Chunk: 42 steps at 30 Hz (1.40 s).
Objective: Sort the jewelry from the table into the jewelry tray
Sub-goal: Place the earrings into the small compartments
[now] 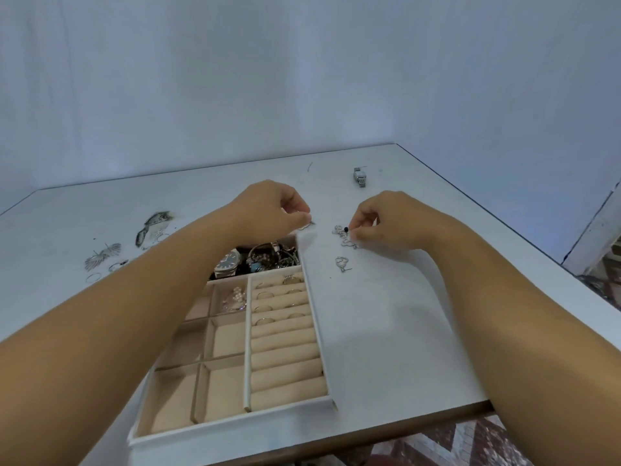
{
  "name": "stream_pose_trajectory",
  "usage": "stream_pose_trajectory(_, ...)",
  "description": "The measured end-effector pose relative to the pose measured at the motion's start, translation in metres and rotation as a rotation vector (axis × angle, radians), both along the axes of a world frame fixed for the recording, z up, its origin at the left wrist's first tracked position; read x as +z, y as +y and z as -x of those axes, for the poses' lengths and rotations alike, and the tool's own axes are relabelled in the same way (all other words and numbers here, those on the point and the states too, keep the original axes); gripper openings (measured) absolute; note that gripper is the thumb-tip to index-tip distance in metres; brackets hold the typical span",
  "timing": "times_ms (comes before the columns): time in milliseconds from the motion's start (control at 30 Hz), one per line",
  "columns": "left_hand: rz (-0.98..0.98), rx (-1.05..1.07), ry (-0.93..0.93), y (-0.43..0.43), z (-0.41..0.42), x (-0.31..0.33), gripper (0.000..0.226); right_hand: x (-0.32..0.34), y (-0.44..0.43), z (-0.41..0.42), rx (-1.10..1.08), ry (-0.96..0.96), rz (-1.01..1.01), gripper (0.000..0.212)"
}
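Note:
The white jewelry tray [316, 317] with beige lining lies in front of me; several rings sit in its ring rolls [279, 299], a watch [228, 264] and bangles fill its far compartment. My left hand [268, 206] pinches a small silver piece [307, 225] just past the tray's far right corner. My right hand [386, 220] pinches a silver earring with a black bead [344, 232] from a small cluster on the table. Another silver earring [342, 263] lies loose nearer to me.
Feather-shaped earrings [102, 255], a patterned leaf piece [153, 225] and small rings [92, 278] lie on the table to the left. A metal watch [360, 176] sits at the far right. The table's right edge [504, 237] runs close to my right arm.

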State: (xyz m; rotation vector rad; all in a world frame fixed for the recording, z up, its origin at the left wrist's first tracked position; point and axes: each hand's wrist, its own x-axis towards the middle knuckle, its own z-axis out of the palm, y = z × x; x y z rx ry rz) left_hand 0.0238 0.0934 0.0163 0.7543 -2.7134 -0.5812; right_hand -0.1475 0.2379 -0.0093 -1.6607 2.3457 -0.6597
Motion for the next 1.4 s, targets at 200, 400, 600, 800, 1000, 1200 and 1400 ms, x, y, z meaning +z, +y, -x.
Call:
stream_pose_trajectory(200,0.052,0.05,-0.145,-0.025,0.026,-0.013,0.021,0.001,-0.001,-0.007,0.016,-0.066,-0.053,0.012)
stream_pose_trajectory(400,0.021,0.065,-0.187,-0.035,0.027,-0.019,0.02,0.004,-0.009,-0.009,0.008,0.024,-0.071,0.008)
stream_pose_trajectory(600,-0.039,0.088,-0.158,-0.033,0.032,-0.02,0.014,0.0,-0.015,-0.015,0.03,0.141,-0.071,0.009)
stream_pose_trajectory(800,-0.054,0.082,-0.245,-0.034,0.04,-0.017,0.01,-0.003,-0.013,-0.007,-0.021,-0.017,-0.089,0.013)
stream_pose_trajectory(1000,-0.029,0.049,-0.365,-0.03,0.044,-0.016,0.007,-0.003,-0.018,-0.005,-0.017,-0.07,-0.147,0.027)
stream_pose_trajectory(1200,-0.092,0.091,-0.284,-0.032,0.042,-0.02,0.017,-0.004,-0.019,-0.006,0.013,-0.064,-0.169,0.026)
stream_pose_trajectory(1400,-0.101,0.037,-0.271,-0.03,0.037,-0.016,0.01,-0.006,-0.014,-0.007,0.054,-0.105,-0.044,0.009)
